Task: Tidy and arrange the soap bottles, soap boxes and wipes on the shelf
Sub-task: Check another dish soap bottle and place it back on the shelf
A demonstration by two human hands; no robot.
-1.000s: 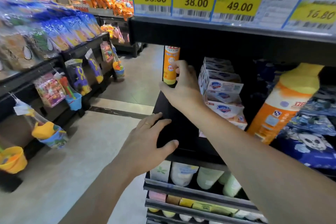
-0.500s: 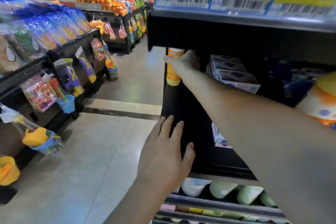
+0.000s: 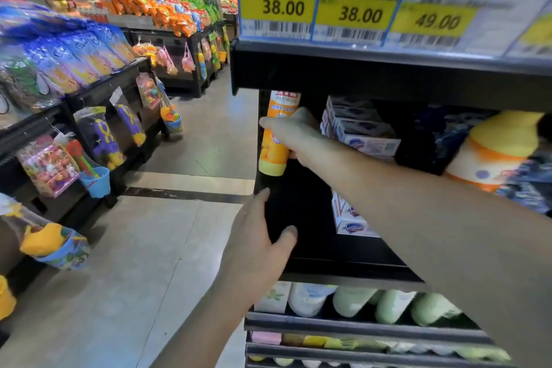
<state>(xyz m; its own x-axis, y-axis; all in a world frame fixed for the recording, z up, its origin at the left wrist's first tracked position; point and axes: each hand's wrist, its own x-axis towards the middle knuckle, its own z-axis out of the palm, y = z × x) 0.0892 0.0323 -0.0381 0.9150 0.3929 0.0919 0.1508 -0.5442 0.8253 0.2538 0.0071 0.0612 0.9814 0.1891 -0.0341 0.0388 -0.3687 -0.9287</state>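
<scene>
My right hand reaches into the black shelf and grips a tall orange and yellow soap bottle standing at the shelf's far left end. My left hand holds the shelf's left side panel, fingers outside and thumb on its inner face. Stacked white and blue soap boxes sit just right of the bottle, and more soap boxes lie lower beneath my forearm. A large orange bottle with a yellow cap leans at the right among dark blue wipe packs.
Yellow price tags line the shelf edge above. Pale green and white bottles fill the shelf below. To the left an aisle floor runs past black racks hung with toys and snack bags.
My right hand has come back onto the orange bottle and closed round its middle. My left hand stays on the side panel, and the view has shifted closer.
</scene>
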